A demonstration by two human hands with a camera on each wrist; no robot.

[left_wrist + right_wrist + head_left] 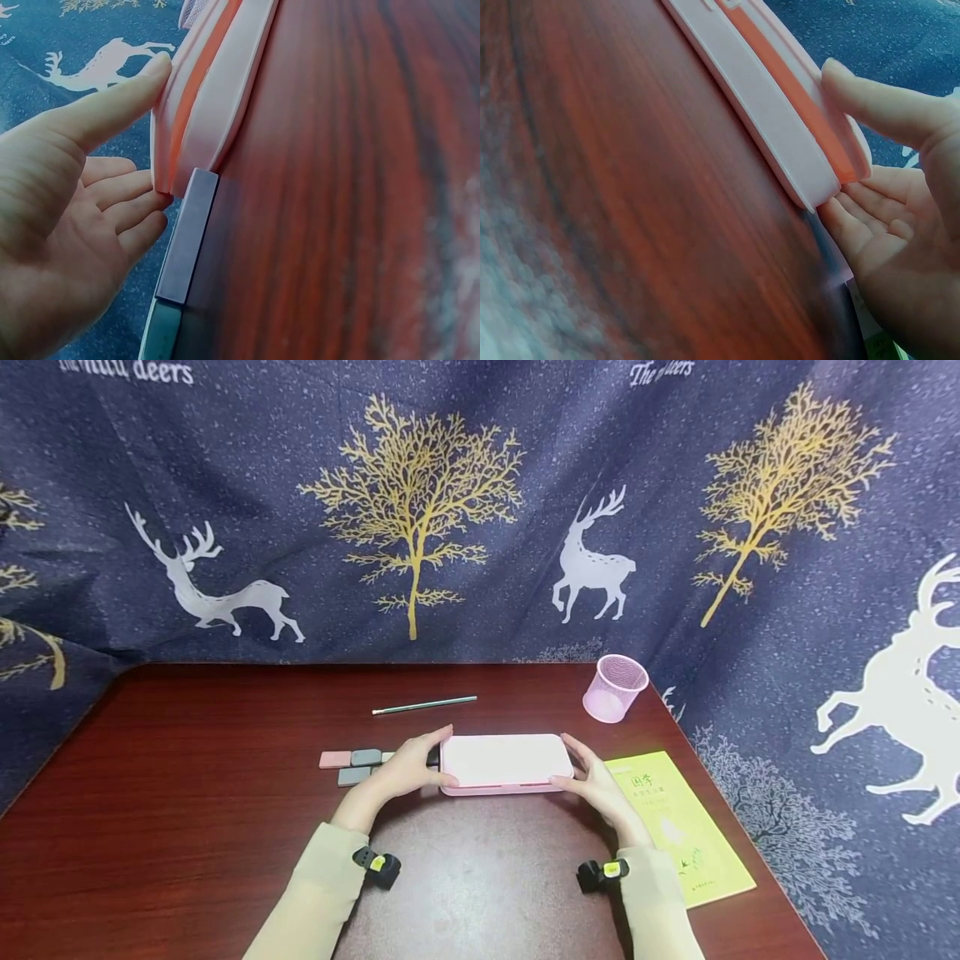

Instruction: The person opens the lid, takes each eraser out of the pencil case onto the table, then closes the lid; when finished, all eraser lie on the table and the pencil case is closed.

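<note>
A pink pencil case (506, 762) with a white top lies lengthwise across the middle of the table, held at both ends. My left hand (408, 766) grips its left end, thumb at the near corner and fingers toward the far one. The right hand (596, 777) holds the opposite end in the same way. In the left wrist view, an orange-red band (199, 79) runs along the case's side below the lid. The right wrist view shows the thumb against the lid edge and fingers under the end of the case (780, 142).
Several flat pink and grey-blue pieces (366, 757) lie beside the left hand, partly hidden by it. A thin teal stick like a pencil (424, 705) lies behind the case. A pink mesh pen holder (615, 689) stands at the back right. One yellow-green book (678, 827) lies under the right forearm.
</note>
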